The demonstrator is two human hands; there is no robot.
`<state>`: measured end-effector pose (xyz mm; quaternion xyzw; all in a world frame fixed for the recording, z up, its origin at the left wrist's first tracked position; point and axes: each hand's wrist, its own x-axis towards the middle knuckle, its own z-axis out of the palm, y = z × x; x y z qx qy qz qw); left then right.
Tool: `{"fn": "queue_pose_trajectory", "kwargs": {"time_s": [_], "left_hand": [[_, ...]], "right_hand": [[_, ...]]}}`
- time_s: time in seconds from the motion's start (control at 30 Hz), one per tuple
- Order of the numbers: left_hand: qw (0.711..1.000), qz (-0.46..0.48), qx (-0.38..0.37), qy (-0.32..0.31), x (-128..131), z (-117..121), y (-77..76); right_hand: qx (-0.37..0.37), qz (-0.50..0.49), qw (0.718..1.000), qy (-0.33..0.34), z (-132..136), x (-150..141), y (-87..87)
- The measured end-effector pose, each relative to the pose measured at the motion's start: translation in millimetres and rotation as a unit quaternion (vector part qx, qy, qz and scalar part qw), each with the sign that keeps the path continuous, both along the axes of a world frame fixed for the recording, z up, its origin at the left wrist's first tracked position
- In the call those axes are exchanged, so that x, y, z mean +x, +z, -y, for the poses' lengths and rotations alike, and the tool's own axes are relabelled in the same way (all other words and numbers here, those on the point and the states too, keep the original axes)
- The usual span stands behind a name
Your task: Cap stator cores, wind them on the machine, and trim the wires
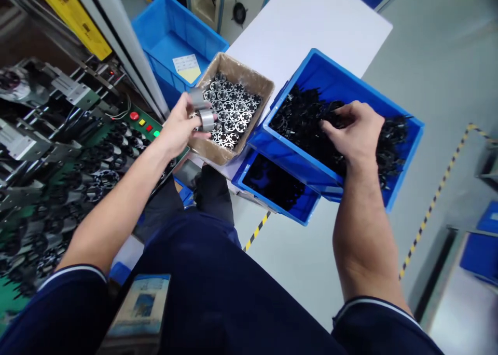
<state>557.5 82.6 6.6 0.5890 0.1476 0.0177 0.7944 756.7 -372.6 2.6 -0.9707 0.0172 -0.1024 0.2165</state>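
We list, largest first: a parts machine [46,137] with a control panel [143,124] of coloured buttons at our left; a white table [303,28]; a blue plastic bin [350,80] heaped with tangled black plastic parts [299,121]; a cardboard box [249,74] packed with upright slotted metal rings [233,111]. Our right hand [352,134] is sunk in the heap — whether it grasps anything, we cannot tell. Our left hand [179,126] clasps two short metal sleeves [206,120] just above the box — probably stiff, smooth and fairly heavy, best held around the outer wall.
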Motion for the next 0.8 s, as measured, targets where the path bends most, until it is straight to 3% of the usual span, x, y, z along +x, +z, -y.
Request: {"fn": "queue_pose_trajectory", "kwargs": {"time_s": [0.07, 0.13, 0.17, 0.23, 0.3, 0.37, 0.43, 0.53, 0.67, 0.8], "left_hand": [[0.993, -0.017, -0.113, -0.009, -36.9, 15.9, 10.1], [0.982, -0.034, -0.184, -0.002, -71.4, 27.7, 16.8], [0.978, -0.041, -0.206, 0.008, -86.8, 32.6, 19.0], [0.969, -0.054, -0.24, 0.027, -113.0, 41.1, 22.0], [0.958, -0.056, -0.279, 0.03, -133.3, 48.2, 24.8], [0.946, -0.051, -0.319, 0.028, -149.3, 53.8, 29.2], [0.939, -0.052, -0.338, 0.028, -162.5, 58.5, 35.1], [0.943, -0.067, -0.324, 0.034, -179.1, 65.7, 43.4], [0.957, -0.055, -0.271, 0.086, -194.2, 74.7, 48.3], [0.976, -0.016, -0.196, 0.092, -198.9, 78.4, 50.9]], "right_hand": [[0.048, 0.059, 0.997, 0.0, -7.0, -8.7, 2.6], [0.141, 0.142, 0.979, 0.044, -31.5, -38.8, 6.3], [0.2, 0.177, 0.96, 0.089, -51.1, -62.9, 8.5], [0.33, 0.254, 0.882, 0.221, -100.9, -125.3, 13.9], [0.382, 0.258, 0.82, 0.338, -154.6, -193.6, 21.4], [0.4, 0.229, 0.802, 0.381, -199.1, -250.1, 29.8], [0.404, 0.199, 0.803, 0.391, -227.2, -285.5, 35.5], [0.394, 0.174, 0.808, 0.401, -241.8, -304.8, 35.2], [0.384, 0.151, 0.81, 0.416, -238.5, -308.6, 29.2], [0.386, 0.13, 0.804, 0.433, -231.7, -312.7, 31.7]]}}
